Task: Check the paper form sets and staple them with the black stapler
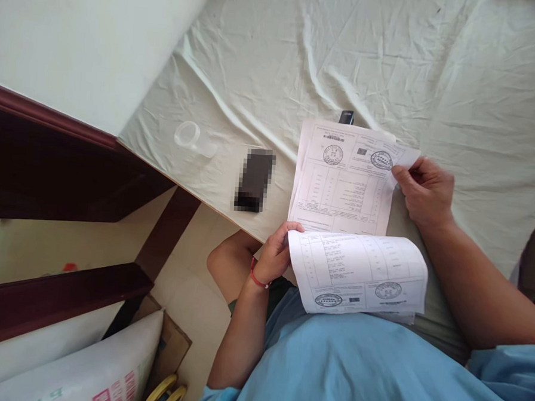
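Observation:
My left hand (279, 252) is closed on the left edge of a stack of printed papers, with the thumb on top. The folded-back sheets (357, 271) curl toward my body and carry round and oval stamps. Beyond the fold lies the flat part of the stack, a stamped sheet (349, 181) with tables and a barcode. At its far right corner my right hand (427, 188) pinches the paper between thumb and fingers. A small black object (346, 116) pokes out from under the far edge of the papers.
A pixelated dark object (255, 180) lies left of the papers on the cloth-covered surface (435, 71). A clear plastic container (194, 140) lies further left. Dark wooden furniture (63, 154), a white printed sack (120, 360) and yellow rings (165, 394) are at lower left.

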{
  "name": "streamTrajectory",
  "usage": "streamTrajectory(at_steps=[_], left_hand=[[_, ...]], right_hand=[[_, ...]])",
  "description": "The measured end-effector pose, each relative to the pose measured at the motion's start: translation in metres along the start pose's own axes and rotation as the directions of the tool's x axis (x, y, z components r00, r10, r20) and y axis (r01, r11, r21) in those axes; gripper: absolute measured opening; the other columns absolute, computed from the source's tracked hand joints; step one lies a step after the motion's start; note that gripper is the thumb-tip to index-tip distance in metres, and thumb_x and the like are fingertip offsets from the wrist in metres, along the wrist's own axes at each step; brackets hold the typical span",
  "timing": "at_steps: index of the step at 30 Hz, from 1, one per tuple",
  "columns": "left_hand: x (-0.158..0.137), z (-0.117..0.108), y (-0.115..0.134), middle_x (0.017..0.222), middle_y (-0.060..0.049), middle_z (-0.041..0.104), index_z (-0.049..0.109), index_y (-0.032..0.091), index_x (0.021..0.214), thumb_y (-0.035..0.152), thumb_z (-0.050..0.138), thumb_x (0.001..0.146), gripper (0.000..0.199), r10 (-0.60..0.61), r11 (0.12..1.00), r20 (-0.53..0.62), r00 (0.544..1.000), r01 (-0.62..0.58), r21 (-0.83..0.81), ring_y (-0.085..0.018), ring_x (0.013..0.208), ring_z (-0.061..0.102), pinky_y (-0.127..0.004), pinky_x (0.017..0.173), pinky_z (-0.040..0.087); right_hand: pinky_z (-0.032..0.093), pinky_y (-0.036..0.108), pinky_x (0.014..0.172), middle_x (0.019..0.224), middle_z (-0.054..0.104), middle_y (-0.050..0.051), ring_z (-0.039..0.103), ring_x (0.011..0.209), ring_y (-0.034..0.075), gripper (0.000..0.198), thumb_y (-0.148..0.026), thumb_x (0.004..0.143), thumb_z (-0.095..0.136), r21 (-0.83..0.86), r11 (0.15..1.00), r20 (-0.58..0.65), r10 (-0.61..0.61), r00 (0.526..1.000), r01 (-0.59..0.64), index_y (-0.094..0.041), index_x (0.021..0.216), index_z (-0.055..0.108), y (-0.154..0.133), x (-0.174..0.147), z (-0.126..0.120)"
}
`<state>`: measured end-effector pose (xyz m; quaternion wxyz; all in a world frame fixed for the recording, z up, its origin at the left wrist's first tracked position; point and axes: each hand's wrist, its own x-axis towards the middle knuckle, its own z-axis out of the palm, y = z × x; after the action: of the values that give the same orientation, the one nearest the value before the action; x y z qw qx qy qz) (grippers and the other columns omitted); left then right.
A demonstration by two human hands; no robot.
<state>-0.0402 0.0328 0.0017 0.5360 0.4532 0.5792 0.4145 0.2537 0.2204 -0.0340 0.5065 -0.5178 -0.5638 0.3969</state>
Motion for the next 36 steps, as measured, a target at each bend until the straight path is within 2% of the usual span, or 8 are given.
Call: streamTrajectory(at_steps=[8, 12, 15, 21, 26, 29, 32, 36], left_hand=[[0.000, 0.001, 0.002, 0.080, 0.003, 0.058, 0.064, 0.022, 0.108, 0.029, 0.072, 0.091, 0.020, -0.005, 1.000, -0.011, 1.000, 0.005, -0.011, -0.010, 0.065, 0.049, -0.022, 0.059, 0.042], [0.000, 0.003, 0.000, 0.078, 0.003, 0.057, 0.062, 0.023, 0.112, 0.036, 0.072, 0.094, 0.025, -0.029, 0.999, -0.025, 0.999, 0.028, -0.039, -0.010, 0.060, 0.049, -0.022, 0.054, 0.041], [0.000, 0.003, -0.003, 0.079, 0.004, 0.058, 0.056, 0.026, 0.129, 0.040, 0.073, 0.095, 0.040, -0.069, 0.996, -0.042, 0.997, 0.067, -0.063, -0.009, 0.052, 0.048, -0.021, 0.045, 0.038], [0.001, 0.004, -0.001, 0.071, 0.005, 0.058, 0.031, 0.029, 0.165, 0.046, 0.073, 0.098, 0.081, -0.103, 0.986, -0.011, 0.995, 0.101, -0.131, -0.010, 0.046, 0.045, -0.022, 0.040, 0.036], [0.000, 0.005, 0.005, 0.078, 0.002, 0.063, 0.037, 0.029, 0.166, 0.044, 0.075, 0.096, 0.080, -0.129, 0.984, -0.039, 0.991, 0.123, -0.127, -0.009, 0.049, 0.049, -0.022, 0.042, 0.039], [0.000, 0.005, 0.007, 0.077, 0.003, 0.063, 0.036, 0.029, 0.168, 0.045, 0.077, 0.095, 0.085, -0.143, 0.981, -0.050, 0.988, 0.135, -0.141, -0.010, 0.049, 0.049, -0.022, 0.042, 0.039], [0.000, 0.005, 0.007, 0.074, 0.003, 0.063, 0.032, 0.029, 0.170, 0.046, 0.077, 0.095, 0.089, -0.147, 0.978, -0.043, 0.988, 0.139, -0.155, -0.010, 0.048, 0.048, -0.022, 0.042, 0.039], [0.000, 0.005, 0.007, 0.076, 0.003, 0.064, 0.027, 0.030, 0.172, 0.045, 0.076, 0.096, 0.092, -0.140, 0.978, -0.033, 0.990, 0.133, -0.162, -0.010, 0.049, 0.049, -0.022, 0.043, 0.039]], right_hand=[[0.044, 0.031, 0.068, 0.081, 0.069, 0.000, 0.058, 0.071, 0.014, 0.020, -0.039, 0.083, 0.083, 0.061, 0.998, -0.016, 0.022, 1.000, -0.021, -0.021, 0.085, 0.074, -0.006, 0.000, 0.002], [0.041, 0.031, 0.062, 0.069, 0.059, -0.002, 0.050, 0.063, 0.013, 0.029, -0.047, 0.079, 0.086, 0.055, 0.997, -0.021, 0.055, 0.998, -0.054, -0.022, 0.081, 0.071, -0.013, -0.001, 0.002], [0.037, 0.030, 0.057, 0.062, 0.052, -0.003, 0.044, 0.058, 0.011, 0.037, -0.052, 0.077, 0.089, 0.079, 0.995, -0.027, 0.056, 0.998, -0.054, -0.021, 0.077, 0.068, -0.018, 0.000, -0.001], [0.024, 0.029, 0.048, 0.059, 0.053, -0.004, 0.038, 0.050, 0.008, 0.041, -0.053, 0.075, 0.094, 0.208, 0.978, 0.014, 0.013, 1.000, -0.016, -0.021, 0.072, 0.069, -0.023, 0.004, -0.010], [0.026, 0.026, 0.044, 0.053, 0.051, -0.005, 0.039, 0.045, 0.006, 0.037, -0.046, 0.072, 0.097, 0.307, 0.952, 0.018, 0.010, 1.000, -0.015, -0.019, 0.069, 0.072, -0.025, 0.007, -0.014], [0.027, 0.023, 0.040, 0.059, 0.059, -0.005, 0.042, 0.045, 0.005, 0.034, -0.041, 0.070, 0.099, 0.314, 0.950, -0.022, 0.001, 1.000, 0.006, -0.018, 0.082, 0.076, -0.023, 0.009, -0.014], [0.027, 0.021, 0.037, 0.064, 0.063, -0.008, 0.044, 0.045, 0.005, 0.045, -0.039, 0.065, 0.102, 0.322, 0.947, -0.085, 0.012, 0.996, 0.016, -0.022, 0.093, 0.073, -0.020, 0.010, -0.012], [0.026, 0.022, 0.036, 0.061, 0.059, -0.008, 0.041, 0.041, 0.005, 0.044, -0.043, 0.069, 0.100, 0.328, 0.942, -0.129, -0.029, 0.991, 0.071, -0.020, 0.080, 0.065, -0.021, 0.011, -0.011]])
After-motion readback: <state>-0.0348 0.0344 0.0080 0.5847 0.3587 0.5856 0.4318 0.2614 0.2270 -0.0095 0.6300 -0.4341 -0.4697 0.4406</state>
